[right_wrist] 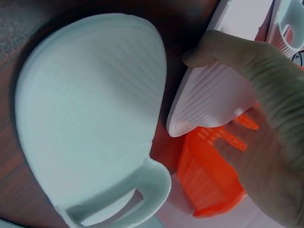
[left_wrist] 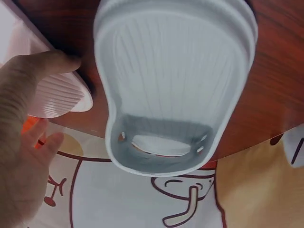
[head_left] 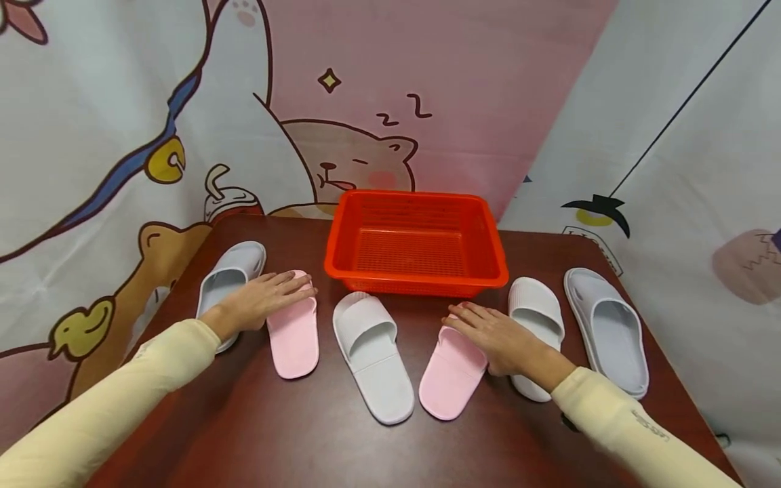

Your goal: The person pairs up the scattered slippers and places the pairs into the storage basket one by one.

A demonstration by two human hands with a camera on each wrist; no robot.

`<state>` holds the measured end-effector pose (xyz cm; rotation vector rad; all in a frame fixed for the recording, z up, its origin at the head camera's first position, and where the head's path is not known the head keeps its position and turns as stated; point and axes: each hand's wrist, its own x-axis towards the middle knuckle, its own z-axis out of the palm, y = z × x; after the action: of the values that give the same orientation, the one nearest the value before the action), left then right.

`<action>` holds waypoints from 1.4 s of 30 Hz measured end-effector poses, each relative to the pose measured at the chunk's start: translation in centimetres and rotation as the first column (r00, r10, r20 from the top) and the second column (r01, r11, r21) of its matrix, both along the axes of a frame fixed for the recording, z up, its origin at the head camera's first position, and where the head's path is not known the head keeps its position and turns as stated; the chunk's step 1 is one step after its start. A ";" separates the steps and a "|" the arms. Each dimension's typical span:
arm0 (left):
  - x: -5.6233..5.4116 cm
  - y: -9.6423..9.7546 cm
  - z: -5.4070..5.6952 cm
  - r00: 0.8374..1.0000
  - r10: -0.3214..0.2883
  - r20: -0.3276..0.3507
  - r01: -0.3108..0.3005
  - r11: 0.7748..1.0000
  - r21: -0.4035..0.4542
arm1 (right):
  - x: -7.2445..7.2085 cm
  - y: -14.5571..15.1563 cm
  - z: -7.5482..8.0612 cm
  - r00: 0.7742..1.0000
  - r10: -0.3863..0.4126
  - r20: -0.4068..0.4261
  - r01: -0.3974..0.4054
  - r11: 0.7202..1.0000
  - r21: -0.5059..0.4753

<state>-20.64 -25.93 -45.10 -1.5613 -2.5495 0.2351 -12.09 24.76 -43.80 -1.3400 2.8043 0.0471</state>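
Observation:
My left hand (head_left: 259, 301) lies across the strap of a pink slipper (head_left: 294, 346), its fingers fairly straight. In the left wrist view, the thumb is at the edge of that pink slipper (left_wrist: 59, 97), beside a pale grey slipper (left_wrist: 171, 71). Over the strap of the other pink slipper (head_left: 450, 383), my right hand (head_left: 497, 335) has its fingers extended. The right wrist view has its thumb by the pink slipper's ribbed strap (right_wrist: 209, 99); a white slipper (right_wrist: 95, 95) is close by. Both hands partly cover the pink straps.
An orange-red plastic basket (head_left: 417, 281) stands at the back of the dark brown table (head_left: 244, 434). Between the hands lies a white slipper (head_left: 381, 379). A grey slipper (head_left: 619, 339) sits near the right edge. Cartoon-printed cloth (head_left: 488, 81) hangs behind.

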 end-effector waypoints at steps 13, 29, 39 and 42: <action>0.0 -0.4 0.2 0.999 0.041 0.031 -0.041 0.999 0.014 | 0.3 1.2 -0.9 0.998 0.054 -0.033 -0.059 0.983 -0.173; 2.4 1.0 2.7 0.999 0.035 0.031 -0.038 0.994 0.101 | 1.4 0.4 0.5 0.998 0.009 -0.055 -0.026 0.952 -0.305; 5.0 4.4 3.8 0.999 0.039 0.015 -0.042 0.966 0.256 | 2.2 -0.6 1.5 0.997 -0.072 -0.032 0.057 0.946 -0.320; 5.4 5.2 4.1 0.996 0.081 0.035 -0.087 0.967 0.239 | 2.4 -0.7 1.7 0.995 -0.080 -0.051 0.059 0.944 -0.326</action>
<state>-15.29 -20.71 -40.99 -1.3779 -2.5525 -0.0839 -9.73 24.04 -42.08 -1.3109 3.0099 -0.3981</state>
